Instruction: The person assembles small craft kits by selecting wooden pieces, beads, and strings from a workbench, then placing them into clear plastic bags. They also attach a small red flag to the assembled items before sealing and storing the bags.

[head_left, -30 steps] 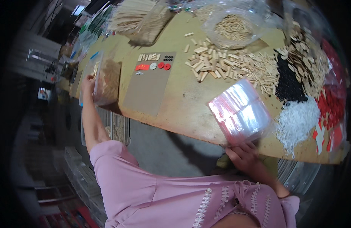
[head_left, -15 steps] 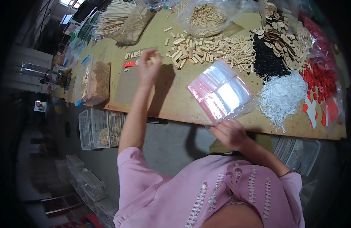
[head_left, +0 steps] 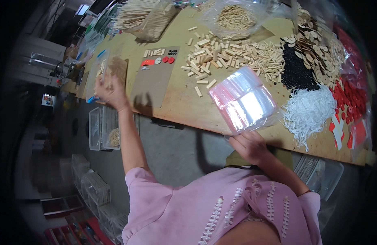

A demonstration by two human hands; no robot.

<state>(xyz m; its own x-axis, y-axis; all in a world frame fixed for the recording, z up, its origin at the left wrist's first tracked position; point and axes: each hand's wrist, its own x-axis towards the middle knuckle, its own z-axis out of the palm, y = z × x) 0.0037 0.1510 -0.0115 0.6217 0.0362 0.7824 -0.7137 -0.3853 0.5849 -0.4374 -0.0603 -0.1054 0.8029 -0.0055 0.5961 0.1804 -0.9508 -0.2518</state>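
Note:
My left hand [head_left: 111, 90] is over a clear plastic container or bag with a blue edge [head_left: 120, 71], which holds pale wooden pieces. Its fingers are curled; pale bits show around them, but what it grips is unclear. My right hand [head_left: 250, 146] pinches the near edge of a stack of clear zip bags with pink bands [head_left: 242, 100] at the table's front edge. Between the hands lies a grey-brown card [head_left: 154, 85]. Along its top are wooden blocks [head_left: 154, 52], black beads [head_left: 172, 52], a red strip [head_left: 147, 62], a white disc [head_left: 158, 61] and red discs [head_left: 168, 60].
Loose wooden blocks [head_left: 209, 55] and small pegs [head_left: 268, 61] spread behind the bags. To the right lie black beads [head_left: 295, 69], wooden discs [head_left: 313, 61], white strings [head_left: 310, 108] and red discs [head_left: 351, 102]. Wooden sticks [head_left: 141, 16] lie at the back left; plastic baskets [head_left: 109, 130] stand below.
My left hand has moved left from above the card to the clear container, uncovering the black beads and red discs. My right hand stays at the zip bags. The view has shifted slightly.

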